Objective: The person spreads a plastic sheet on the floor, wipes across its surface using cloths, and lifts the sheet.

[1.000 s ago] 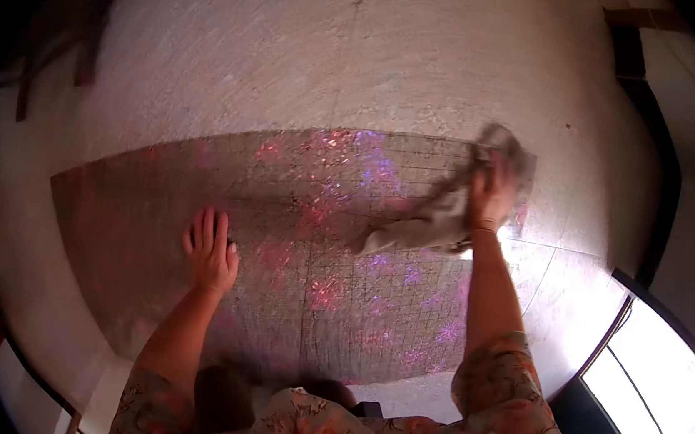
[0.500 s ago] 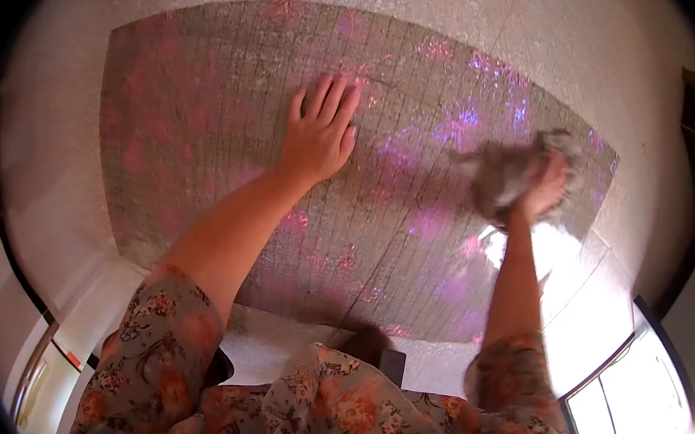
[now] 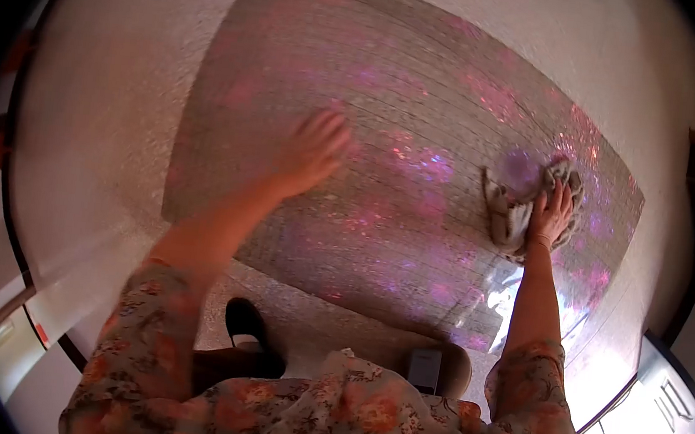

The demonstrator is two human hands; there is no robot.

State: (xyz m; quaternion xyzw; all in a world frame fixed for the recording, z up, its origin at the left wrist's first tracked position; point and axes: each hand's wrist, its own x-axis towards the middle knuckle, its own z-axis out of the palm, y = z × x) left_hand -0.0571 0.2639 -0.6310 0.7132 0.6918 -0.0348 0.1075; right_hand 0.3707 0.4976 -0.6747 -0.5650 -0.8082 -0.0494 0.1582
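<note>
A large four-sided grey-brown surface (image 3: 297, 45) with dark lines and shiny pink and purple glints lies in front of me. On its right part, my right hand (image 3: 553, 213) presses on a crumpled grey-beige cloth (image 3: 510, 220), fingers over the bunched fabric. One end of the cloth trails out to the left. My left hand (image 3: 316, 151) is over the left-middle part of the same surface, fingers stretched out and nothing in them. Motion blurs this hand, so I cannot tell whether it touches the surface.
Pale speckled floor (image 3: 107, 110) surrounds the surface. A dark shoe (image 3: 245, 322) shows below its near edge. Close to my body is a small grey rectangular object (image 3: 425, 367). Bright light glares at the lower right, near a white panel (image 3: 655, 414).
The view has turned, so the surface appears tilted and further right. My right hand and the cloth appear slightly lower. My left hand has become blurred and its fingers closer together.
</note>
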